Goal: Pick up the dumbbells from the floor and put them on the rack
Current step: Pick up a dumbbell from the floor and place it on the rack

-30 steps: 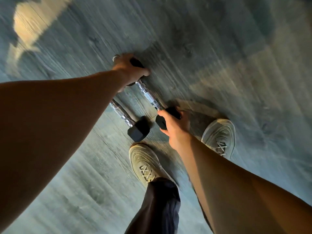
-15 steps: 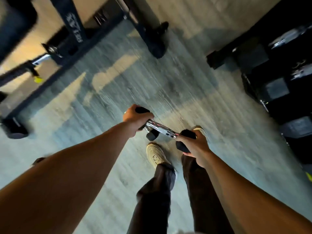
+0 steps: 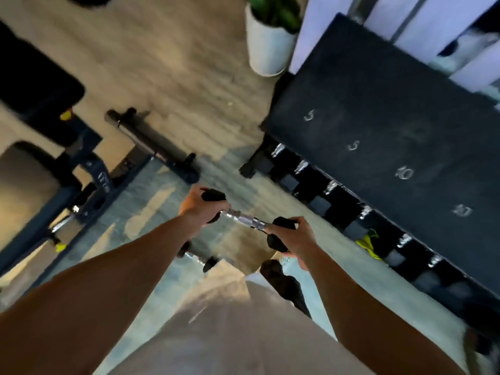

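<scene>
Head view | left hand (image 3: 198, 209) and right hand (image 3: 290, 238) each grip one end head of dumbbell (image 3: 242, 219) | carry it level to rack (image 3: 378, 158), keep both holds firm

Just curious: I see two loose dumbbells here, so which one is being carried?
The chrome-handled dumbbell with black ends, gripped by the left hand and right hand. The other black-ended dumbbell lies lower, untouched.

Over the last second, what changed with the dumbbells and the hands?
The held dumbbell rose from the floor as the person stood up; the rack has come into view on the right. The left hand and right hand kept gripping its two black ends. The second dumbbell stayed on the floor, untouched.
</scene>
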The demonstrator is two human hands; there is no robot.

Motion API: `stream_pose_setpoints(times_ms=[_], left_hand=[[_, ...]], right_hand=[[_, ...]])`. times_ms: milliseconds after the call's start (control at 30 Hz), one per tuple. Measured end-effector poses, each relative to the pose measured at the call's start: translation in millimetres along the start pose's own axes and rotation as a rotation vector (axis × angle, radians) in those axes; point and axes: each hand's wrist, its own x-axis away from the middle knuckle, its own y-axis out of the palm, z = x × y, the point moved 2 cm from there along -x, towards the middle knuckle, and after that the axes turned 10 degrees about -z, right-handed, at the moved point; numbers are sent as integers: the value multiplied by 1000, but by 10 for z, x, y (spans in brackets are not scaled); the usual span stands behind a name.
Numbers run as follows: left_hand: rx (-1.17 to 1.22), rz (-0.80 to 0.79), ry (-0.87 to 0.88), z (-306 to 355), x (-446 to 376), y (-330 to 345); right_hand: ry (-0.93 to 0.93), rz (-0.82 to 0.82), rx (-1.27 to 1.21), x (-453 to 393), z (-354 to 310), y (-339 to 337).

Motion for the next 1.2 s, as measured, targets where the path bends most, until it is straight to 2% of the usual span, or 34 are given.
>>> stream_pose_setpoints(times_ms=[333,467,733,933,1033,1200], left_hand=[[-289,1,209,1651,384,1079],[-345,-69,257,2155,393,1332],[-647,-81,395,3162,144,1516],[-961,-173,561,3870,-372,1710],[-1060,-249,631,4135,-697,1806],[-1265,-331,708,4409,-1231,2017]], right_hand=[[-53,85,-194,100,-381,-1384],[-76,75,-236,4,-516,-1593],[-40,29,-399,-209,-971,-1448],[27,90,-493,-640,-1519,-1076],[66,125,-453,-911,-1767,-902],[78,94,-403,-1341,-2016,-803]])
